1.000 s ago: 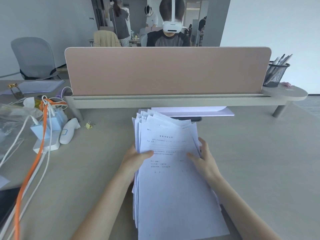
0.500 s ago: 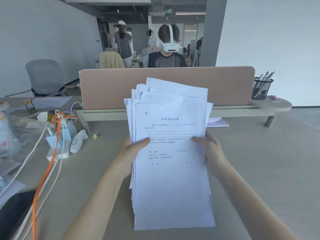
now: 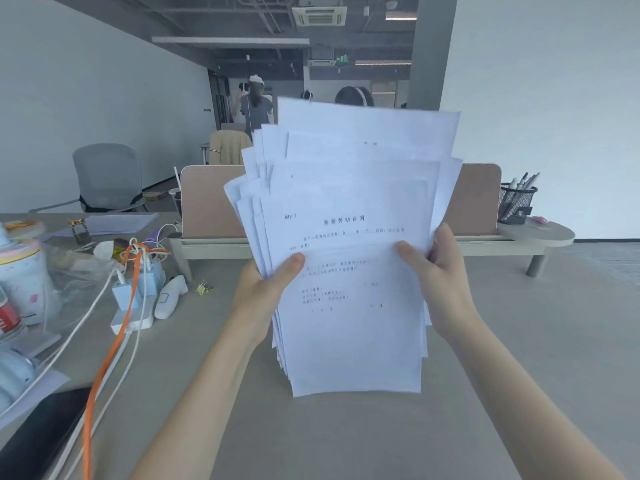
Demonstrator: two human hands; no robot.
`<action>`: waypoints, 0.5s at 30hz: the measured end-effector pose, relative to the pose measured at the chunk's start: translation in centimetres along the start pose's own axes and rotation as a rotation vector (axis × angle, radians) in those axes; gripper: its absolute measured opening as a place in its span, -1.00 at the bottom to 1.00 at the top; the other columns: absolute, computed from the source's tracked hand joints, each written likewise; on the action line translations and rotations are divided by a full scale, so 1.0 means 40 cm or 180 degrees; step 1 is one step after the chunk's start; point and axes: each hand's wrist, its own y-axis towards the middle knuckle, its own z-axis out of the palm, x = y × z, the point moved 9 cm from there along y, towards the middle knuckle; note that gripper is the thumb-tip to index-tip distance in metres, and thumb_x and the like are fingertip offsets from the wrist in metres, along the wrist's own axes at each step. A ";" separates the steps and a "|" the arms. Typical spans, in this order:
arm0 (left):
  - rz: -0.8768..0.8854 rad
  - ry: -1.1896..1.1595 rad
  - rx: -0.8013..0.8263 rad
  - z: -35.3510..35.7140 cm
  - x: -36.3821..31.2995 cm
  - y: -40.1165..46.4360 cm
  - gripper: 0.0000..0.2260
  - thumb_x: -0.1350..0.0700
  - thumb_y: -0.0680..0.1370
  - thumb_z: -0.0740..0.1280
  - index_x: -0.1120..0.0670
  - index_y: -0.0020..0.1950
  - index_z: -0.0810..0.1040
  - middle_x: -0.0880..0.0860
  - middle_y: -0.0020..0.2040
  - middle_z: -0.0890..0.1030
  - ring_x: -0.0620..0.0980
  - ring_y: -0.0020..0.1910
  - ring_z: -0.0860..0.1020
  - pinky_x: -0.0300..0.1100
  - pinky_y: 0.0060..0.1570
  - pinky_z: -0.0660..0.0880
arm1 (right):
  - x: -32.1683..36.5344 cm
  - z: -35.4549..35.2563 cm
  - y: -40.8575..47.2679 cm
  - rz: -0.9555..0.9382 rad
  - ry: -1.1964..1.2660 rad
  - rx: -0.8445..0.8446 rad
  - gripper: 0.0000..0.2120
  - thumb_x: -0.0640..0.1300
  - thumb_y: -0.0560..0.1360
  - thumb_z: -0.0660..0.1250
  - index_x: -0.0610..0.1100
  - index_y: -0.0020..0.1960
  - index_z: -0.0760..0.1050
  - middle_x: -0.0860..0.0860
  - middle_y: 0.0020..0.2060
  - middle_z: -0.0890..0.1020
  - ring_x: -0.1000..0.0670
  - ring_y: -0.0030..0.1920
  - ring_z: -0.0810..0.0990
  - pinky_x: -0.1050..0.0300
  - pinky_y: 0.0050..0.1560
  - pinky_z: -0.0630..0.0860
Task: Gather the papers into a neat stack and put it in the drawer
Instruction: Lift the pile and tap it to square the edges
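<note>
A thick bundle of white printed papers (image 3: 349, 209) stands nearly upright above the grey desk (image 3: 346, 438), its top sheets fanned out unevenly and its lower edges staggered. My left hand (image 3: 265, 287) grips the bundle's left edge, thumb on the front sheet. My right hand (image 3: 434, 275) grips the right edge the same way. The bottom edge of the papers hangs just above the desk top. No drawer is in view.
A pink divider panel (image 3: 207, 202) on a shelf crosses the desk behind the papers. A mesh pen holder (image 3: 516, 204) stands at the right end. At the left lie a power strip with chargers (image 3: 135, 306), an orange cable (image 3: 110, 358), a binder clip (image 3: 204, 289) and cups.
Both hands have lifted the bundle from lying flat on the desk to upright in front of me. My view has tilted up with it.
</note>
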 end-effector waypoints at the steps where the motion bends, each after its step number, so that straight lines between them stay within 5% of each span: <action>1: -0.0066 -0.0004 0.0028 0.001 0.012 -0.006 -0.80 0.13 0.45 0.48 0.02 0.07 0.68 -0.04 0.02 0.75 -0.03 0.05 0.71 -0.10 0.00 0.58 | -0.011 0.000 -0.003 0.0053 0.0075 0.0023 -0.74 -0.15 0.54 0.40 -0.17 0.16 0.42 -0.17 0.04 0.62 -0.18 -0.01 0.64 -0.15 0.10 0.60; 6: -0.0268 0.0054 0.0055 0.009 0.058 -0.019 -0.77 0.13 0.38 0.54 0.02 0.03 0.69 -0.05 -0.03 0.76 -0.06 0.02 0.71 -0.21 -0.07 0.61 | -0.038 -0.010 -0.002 0.0055 0.0164 0.0102 -0.62 -0.14 0.58 0.39 0.04 0.37 0.46 0.06 0.25 0.67 0.00 0.24 0.66 -0.12 0.27 0.57; 11: -0.0289 0.0156 0.0315 0.022 0.053 -0.010 -0.73 0.08 0.37 0.49 0.01 0.06 0.68 -0.04 0.02 0.75 -0.04 0.06 0.70 -0.15 0.01 0.60 | -0.025 -0.014 0.004 -0.0038 0.0083 0.0162 -0.67 -0.17 0.58 0.38 -0.01 0.33 0.48 0.06 0.20 0.68 0.09 0.15 0.69 0.13 0.07 0.58; 15: -0.0309 0.0246 0.0619 0.044 0.040 -0.010 -0.77 -0.03 0.33 0.50 -0.08 -0.03 0.73 -0.07 0.02 0.75 -0.05 0.05 0.70 -0.19 -0.01 0.61 | -0.002 -0.023 0.010 -0.0133 0.0061 0.0183 -0.73 -0.17 0.58 0.39 -0.08 0.26 0.48 -0.07 0.18 0.67 0.01 0.12 0.69 0.05 0.09 0.61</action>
